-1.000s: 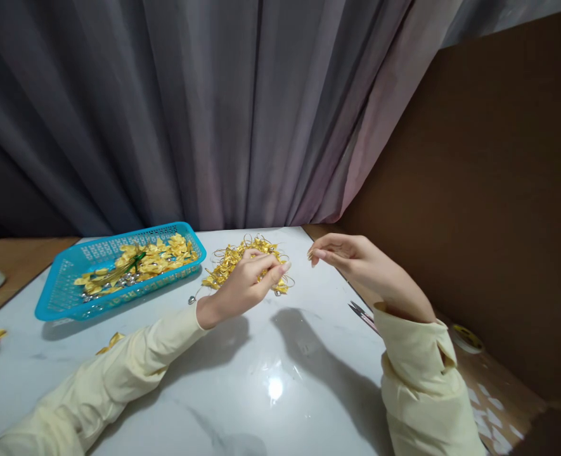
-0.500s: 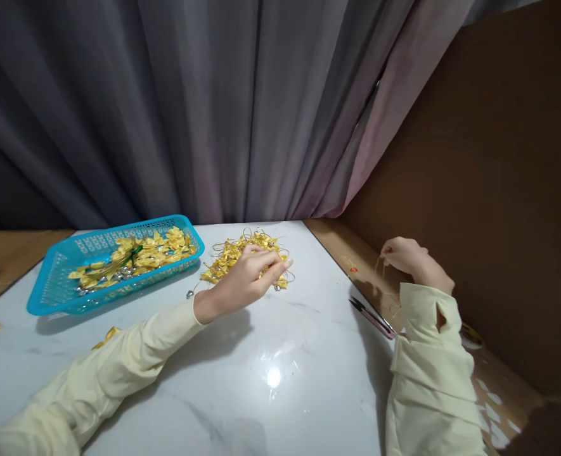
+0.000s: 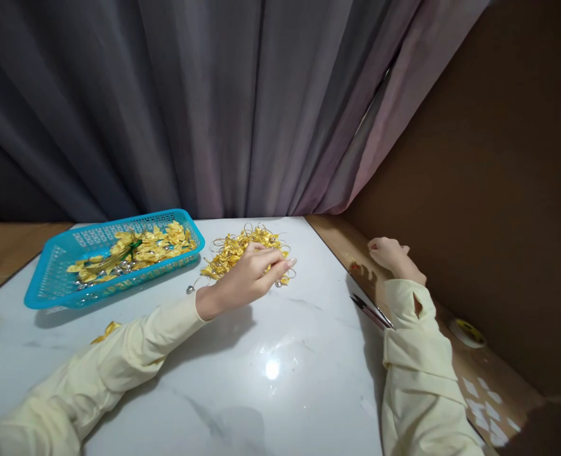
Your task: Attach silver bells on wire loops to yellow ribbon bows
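My left hand [image 3: 254, 272] is at the near side of a pile of yellow ribbon bows [image 3: 230, 252] with thin gold loops and small silver bells. Its thumb and fingers are pressed together in a pinch; what lies between them is too small to make out. My right hand [image 3: 392, 256] hangs past the table's right edge, over a brown surface. Its fingers are partly turned away, and their shadow falls apart in separate shapes; no thread shows in them. Just below it lies a slim dark-tipped tool [image 3: 371, 311], like tweezers or thread snips.
A blue plastic basket [image 3: 47, 278] of yellow bows and bells stands at the left on the white marbled table [image 3: 318, 380]. Loose bows [image 3: 106, 330] lie beside my left sleeve. A tape roll [image 3: 468, 332] and white scraps [image 3: 487, 411] are at the right, by a brown wall.
My right hand has moved left and slightly up, and the thin thread that hung from its fingers no longer shows there. My left hand has hardly moved.
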